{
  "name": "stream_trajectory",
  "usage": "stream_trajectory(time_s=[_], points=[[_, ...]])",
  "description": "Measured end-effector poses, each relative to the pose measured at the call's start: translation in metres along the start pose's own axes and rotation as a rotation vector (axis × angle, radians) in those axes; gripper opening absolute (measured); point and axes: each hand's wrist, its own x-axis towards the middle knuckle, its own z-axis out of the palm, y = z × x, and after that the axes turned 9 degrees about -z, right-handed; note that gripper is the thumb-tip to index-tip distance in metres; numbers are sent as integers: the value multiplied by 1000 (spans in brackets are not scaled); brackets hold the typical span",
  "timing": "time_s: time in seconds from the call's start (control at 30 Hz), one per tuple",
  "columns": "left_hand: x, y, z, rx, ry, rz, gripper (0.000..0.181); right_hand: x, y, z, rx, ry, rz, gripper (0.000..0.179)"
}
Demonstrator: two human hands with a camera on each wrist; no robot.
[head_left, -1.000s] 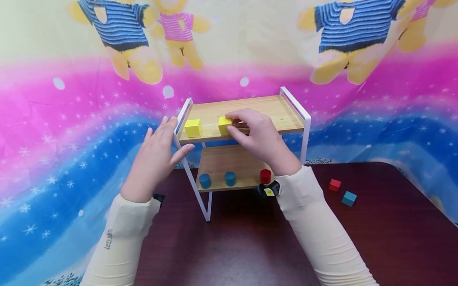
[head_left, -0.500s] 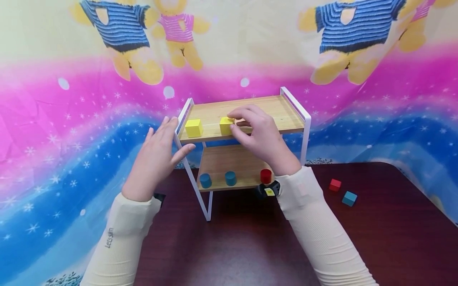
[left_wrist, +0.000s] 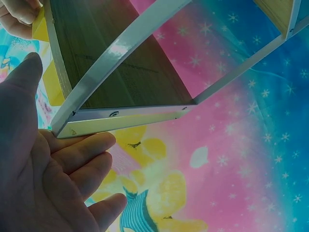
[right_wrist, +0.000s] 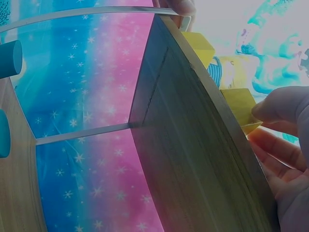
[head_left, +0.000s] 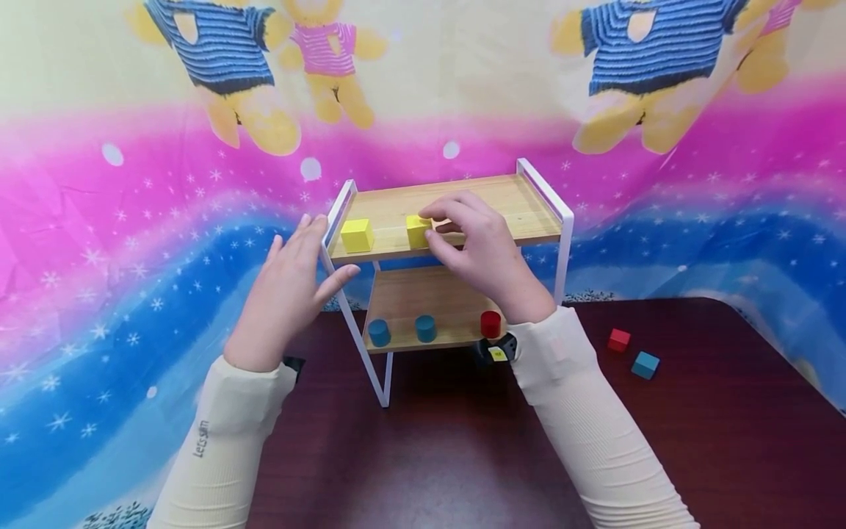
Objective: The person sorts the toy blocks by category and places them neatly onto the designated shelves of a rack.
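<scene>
In the head view my right hand (head_left: 479,246) holds a yellow cube (head_left: 418,232) on the top shelf, thumb and fingers at its right side. The right wrist view shows the thumb on the edge of this yellow cube (right_wrist: 239,107), right at the shelf's front edge. A second yellow cube (head_left: 358,236) sits to its left, near the shelf's left end. My left hand (head_left: 280,294) has its fingers extended beside the white frame of the two-tier shelf (head_left: 482,192). In the left wrist view its fingertips lie against the white metal rail (left_wrist: 120,124).
On the lower shelf stand two blue cylinders (head_left: 426,328) and a red cylinder (head_left: 490,324). A red block (head_left: 618,339) and a blue block (head_left: 645,365) lie on the dark table (head_left: 436,470) at right. Behind hangs a patterned cloth (head_left: 423,110).
The yellow cube at my right hand has shifted very slightly to the right along with the fingers over the last second. My left hand stays beside the frame.
</scene>
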Motion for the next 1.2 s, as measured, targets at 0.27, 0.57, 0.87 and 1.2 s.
stream_trajectory(time_s=[0.27,0.57,0.87,1.2], points=[[0,-1,1,1,6,0,85,-1,-1,0,3,8,-15,26],[0,-2,2,-1,0,-2,86,-4,2,-1,45,45,-66,27],[0,-2,1,-5,2,-7,86,-10,3,-3,45,102,-84,27],[0,-2,2,-5,3,-10,86,-21,-1,-9,69,184,-93,26]])
